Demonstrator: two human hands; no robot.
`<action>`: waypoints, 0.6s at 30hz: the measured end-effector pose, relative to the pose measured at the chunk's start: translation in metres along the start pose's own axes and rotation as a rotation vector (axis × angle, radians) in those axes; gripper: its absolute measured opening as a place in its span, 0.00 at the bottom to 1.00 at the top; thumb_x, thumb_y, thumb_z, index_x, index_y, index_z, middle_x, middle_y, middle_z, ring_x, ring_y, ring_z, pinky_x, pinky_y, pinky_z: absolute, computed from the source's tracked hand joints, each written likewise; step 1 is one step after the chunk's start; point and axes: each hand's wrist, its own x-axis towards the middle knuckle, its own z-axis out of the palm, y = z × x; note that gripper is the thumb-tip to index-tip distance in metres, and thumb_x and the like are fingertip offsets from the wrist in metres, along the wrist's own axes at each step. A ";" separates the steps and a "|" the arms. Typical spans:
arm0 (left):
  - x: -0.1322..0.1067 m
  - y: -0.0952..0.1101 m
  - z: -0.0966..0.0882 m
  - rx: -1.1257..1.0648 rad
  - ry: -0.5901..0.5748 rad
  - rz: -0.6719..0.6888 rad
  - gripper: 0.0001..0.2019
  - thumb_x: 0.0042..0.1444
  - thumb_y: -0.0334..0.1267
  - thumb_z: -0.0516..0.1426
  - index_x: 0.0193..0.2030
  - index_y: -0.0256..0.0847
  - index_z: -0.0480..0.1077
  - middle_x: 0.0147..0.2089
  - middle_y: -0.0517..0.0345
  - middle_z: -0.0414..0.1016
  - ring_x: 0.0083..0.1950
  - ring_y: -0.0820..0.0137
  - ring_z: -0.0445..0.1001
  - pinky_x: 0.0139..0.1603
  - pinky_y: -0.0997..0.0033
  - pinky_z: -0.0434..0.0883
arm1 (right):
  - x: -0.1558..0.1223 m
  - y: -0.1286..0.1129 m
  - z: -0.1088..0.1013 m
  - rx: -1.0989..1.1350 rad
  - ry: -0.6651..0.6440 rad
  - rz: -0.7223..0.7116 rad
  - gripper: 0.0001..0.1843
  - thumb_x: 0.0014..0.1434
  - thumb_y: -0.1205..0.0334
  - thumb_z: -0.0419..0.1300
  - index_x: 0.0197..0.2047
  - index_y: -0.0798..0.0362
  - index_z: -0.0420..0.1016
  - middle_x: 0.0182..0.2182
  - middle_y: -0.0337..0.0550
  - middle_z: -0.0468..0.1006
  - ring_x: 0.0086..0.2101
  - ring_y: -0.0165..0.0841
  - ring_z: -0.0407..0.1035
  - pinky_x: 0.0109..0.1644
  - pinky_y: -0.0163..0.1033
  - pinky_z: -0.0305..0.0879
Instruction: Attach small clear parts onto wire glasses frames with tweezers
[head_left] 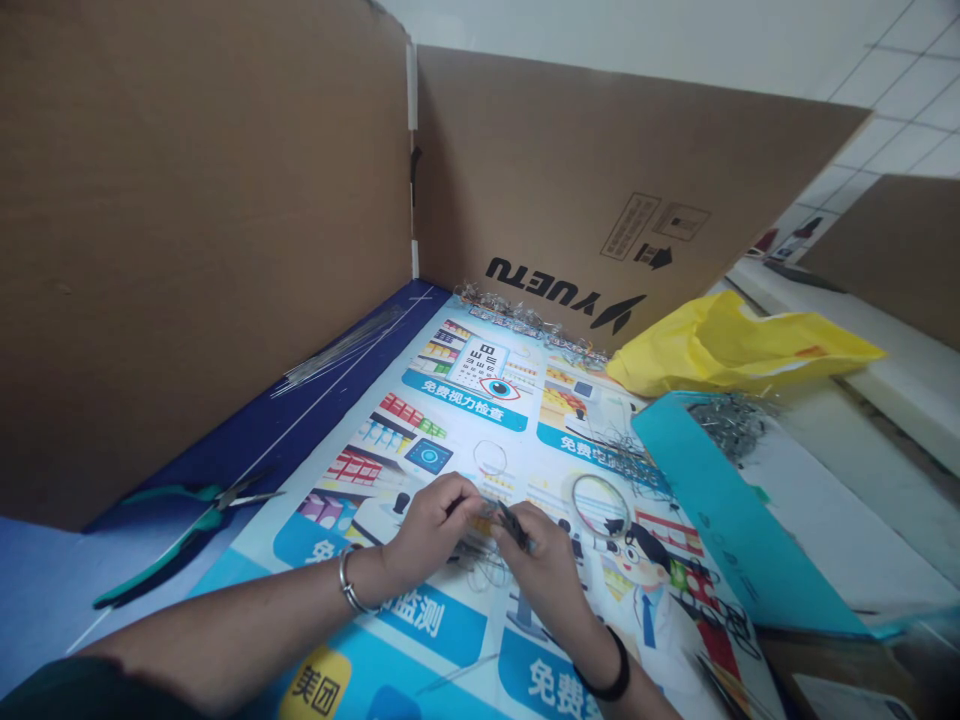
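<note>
My left hand and my right hand meet over a printed poster that lies on the table. The left fingers are pinched on a thin wire piece. My right hand is closed round a small dark tool whose tip points at that wire. A silver bangle sits on my left wrist and a black band on my right. Two finished wire rings lie on the poster just beyond my hands.
Teal-handled pliers lie at the left beside a bundle of straight wires. Cardboard walls stand behind and to the left. A yellow bag and a teal sheet holding a heap of wire bits lie to the right.
</note>
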 end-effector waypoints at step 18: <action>0.000 -0.004 -0.001 -0.008 0.033 -0.096 0.09 0.60 0.38 0.49 0.29 0.40 0.63 0.29 0.62 0.64 0.32 0.72 0.64 0.35 0.75 0.62 | -0.002 0.002 -0.001 0.086 0.000 0.086 0.10 0.54 0.60 0.57 0.38 0.53 0.74 0.26 0.39 0.71 0.28 0.31 0.66 0.32 0.34 0.62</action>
